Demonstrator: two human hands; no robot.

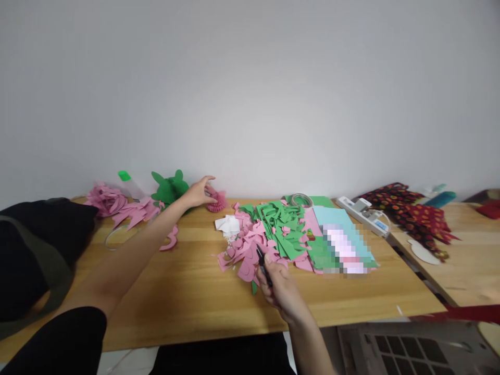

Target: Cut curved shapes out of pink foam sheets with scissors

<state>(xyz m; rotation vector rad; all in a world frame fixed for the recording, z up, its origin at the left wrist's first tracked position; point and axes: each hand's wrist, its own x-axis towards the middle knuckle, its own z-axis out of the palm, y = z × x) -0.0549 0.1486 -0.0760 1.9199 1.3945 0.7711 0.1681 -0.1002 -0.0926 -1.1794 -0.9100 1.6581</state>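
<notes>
My left hand (201, 192) reaches out toward the wall with its thumb and fingers apart. Just beyond its thumb sits a small pink ruffled ball (216, 201); whether they touch is hard to tell. A green paper shape (171, 188) with rounded lobes stands behind my left wrist. My right hand (279, 286) is wrapped round a slim black tool (263, 264), perhaps a craft knife, its tip pointing up and away from me. Under that tip lie pink paper scraps (248, 258), heaped against green paper scraps (279, 224).
Crumpled white tissue (227, 225) lies left of the heap. Rightward are a roll of tape (302, 200), a light blue sheet (336, 217), a power strip (365, 214) and dark patterned cloth (394, 200). Pink paper pieces (105, 200) and a black bag (47, 239) occupy the left.
</notes>
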